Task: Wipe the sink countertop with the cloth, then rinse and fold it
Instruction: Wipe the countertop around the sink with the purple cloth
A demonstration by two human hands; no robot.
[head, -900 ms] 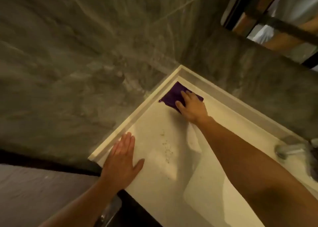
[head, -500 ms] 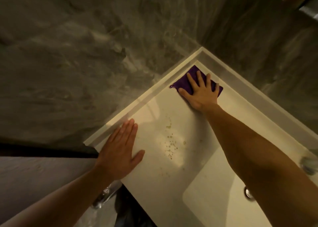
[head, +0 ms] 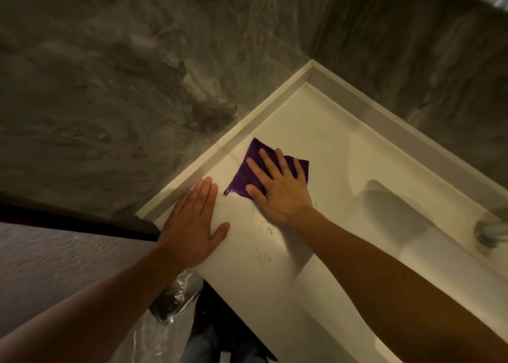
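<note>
A folded purple cloth [head: 248, 170] lies flat on the white sink countertop [head: 324, 131], beside the raised left rim. My right hand [head: 277, 189] presses down on it with fingers spread, covering its lower right part. My left hand [head: 192, 225] rests flat on the countertop's near left end, fingers together, just left of the cloth and holding nothing. Small dark specks [head: 268, 229] dot the surface below my right wrist. My right forearm hides part of the countertop.
The sink basin [head: 395, 211] opens to the right, with a metal tap [head: 492, 232] at the far right edge. Dark marbled walls [head: 110, 87] meet at the back corner. Crumpled clear plastic [head: 176, 296] hangs below the counter's front edge.
My right hand has dragged the cloth from the far back corner toward me along the left rim, close to my left hand. The left hand has stayed flat in place.
</note>
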